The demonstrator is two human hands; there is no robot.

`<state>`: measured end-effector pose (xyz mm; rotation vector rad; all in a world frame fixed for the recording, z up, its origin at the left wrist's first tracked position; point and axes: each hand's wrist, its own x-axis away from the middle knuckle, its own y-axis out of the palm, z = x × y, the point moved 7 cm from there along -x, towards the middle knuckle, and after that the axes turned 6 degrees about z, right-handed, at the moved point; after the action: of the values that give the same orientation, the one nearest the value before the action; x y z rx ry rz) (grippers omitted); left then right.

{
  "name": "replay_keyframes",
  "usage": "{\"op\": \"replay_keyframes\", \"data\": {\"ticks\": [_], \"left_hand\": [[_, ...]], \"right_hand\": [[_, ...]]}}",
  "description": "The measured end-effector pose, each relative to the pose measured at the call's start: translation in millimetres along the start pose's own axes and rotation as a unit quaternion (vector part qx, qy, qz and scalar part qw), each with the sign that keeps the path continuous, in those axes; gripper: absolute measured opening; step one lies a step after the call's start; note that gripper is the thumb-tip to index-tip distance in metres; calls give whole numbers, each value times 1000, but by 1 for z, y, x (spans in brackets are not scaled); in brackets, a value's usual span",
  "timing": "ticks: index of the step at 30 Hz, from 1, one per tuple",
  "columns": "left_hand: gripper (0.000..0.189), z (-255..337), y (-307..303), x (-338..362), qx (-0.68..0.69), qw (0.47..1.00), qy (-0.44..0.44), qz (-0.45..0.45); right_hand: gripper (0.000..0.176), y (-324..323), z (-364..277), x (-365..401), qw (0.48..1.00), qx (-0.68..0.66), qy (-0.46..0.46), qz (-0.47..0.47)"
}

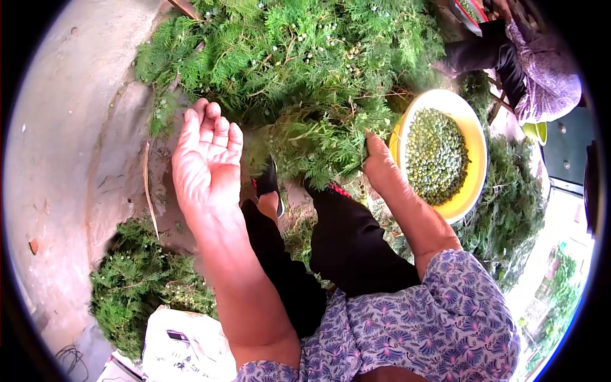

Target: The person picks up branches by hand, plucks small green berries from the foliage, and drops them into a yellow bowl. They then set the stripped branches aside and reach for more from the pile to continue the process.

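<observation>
My left hand (210,159) is raised with its palm up and fingers a little curled; nothing shows in it. It hovers in front of a big heap of green conifer branches (280,57) with small pale cones among the leaves. My right hand (382,162) is closed on a leafy conifer branch (324,140), which hangs over my feet at the heap's near side. Just to the right of that hand stands a yellow bucket (476,159) with many small green cones (436,153) in it.
A smaller pile of branches (140,280) lies at lower left, beside a white sack (181,344). More branches (509,197) lie behind the bucket. Another person (547,76) sits at upper right near a red-rimmed container (468,14). Bare concrete floor (70,140) runs along the left.
</observation>
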<state>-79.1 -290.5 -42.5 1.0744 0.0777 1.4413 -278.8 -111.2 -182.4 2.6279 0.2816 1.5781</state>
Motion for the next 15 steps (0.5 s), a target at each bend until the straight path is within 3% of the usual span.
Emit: {"op": "replay_keyframes", "data": {"ticks": [2, 3, 6, 8, 10, 11, 12, 14, 15], "left_hand": [[20, 2, -2, -2, 15, 999, -11, -34], [20, 4, -5, -3, 20, 999, -13, -22], [19, 10, -8, -4, 34, 999, 6, -11], [18, 13, -8, -2, 45, 999, 0, 2], [17, 17, -12, -1, 57, 998, -6, 20], [16, 20, -15, -2, 63, 998, 1, 22], [16, 23, -18, -2, 69, 997, 9, 24], [17, 28, -25, -3, 79, 997, 13, 16], [17, 30, -28, -5, 86, 996, 18, 7]], "right_hand": [[31, 9, -12, 14, 995, 27, -73, -56], [31, 12, -7, 7, 1000, -6, -2, -24], [28, 16, -11, 32, 999, 46, -1, 15], [38, 20, -2, 15, 997, -1, 11, -79], [43, 23, -14, 59, 998, 55, 1, 30], [42, 26, -16, 64, 999, 44, -4, 13], [42, 20, -18, 68, 993, 94, -1, 66], [41, 34, -16, 61, 996, -35, 10, -81], [42, 33, -24, 85, 999, 28, -13, -16]]}}
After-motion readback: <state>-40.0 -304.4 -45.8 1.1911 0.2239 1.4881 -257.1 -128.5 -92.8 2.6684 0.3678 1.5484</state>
